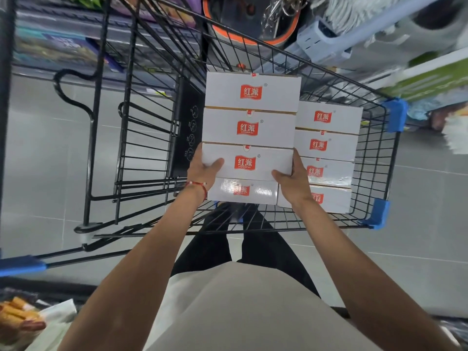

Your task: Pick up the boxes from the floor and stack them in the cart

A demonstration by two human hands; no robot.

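Note:
I look down into a black wire cart (374, 158) with blue corner guards. Inside lie white boxes with a red logo in two rows. The left row stands higher, and its nearest top box (253, 162) is gripped at both ends: my left hand (202, 171) on its left end, my right hand (293, 178) on its right end. Two more white boxes (250, 108) lie beyond it at the same height, and a glossy box (243, 192) shows just below it. The lower right row (326, 145) holds several boxes.
The cart's folding child seat and handle frame (141, 138) stand to the left over grey floor tiles (45, 153). Shelves of goods (63, 46) run along the top, with a green package (430, 79) at the right. My legs (243, 244) are under the cart's near edge.

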